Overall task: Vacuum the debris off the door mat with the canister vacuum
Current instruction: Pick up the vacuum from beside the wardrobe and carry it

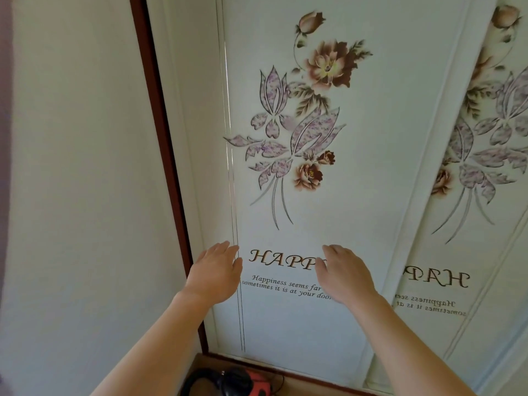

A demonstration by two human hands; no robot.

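My left hand and my right hand are stretched out in front of me, fingers relaxed, holding nothing, before a white sliding door printed with flowers and the word "HAPPI…". Whether the hands touch the door I cannot tell. At the bottom edge, on the wooden floor between my forearms, lies the red and black canister vacuum with its dark hose coiled beside it. The door mat is not in view.
A plain white wall fills the left side, bounded by a dark red door frame. To the right a second flowered door panel shows mirrored lettering. A strip of wooden floor runs along the door's base.
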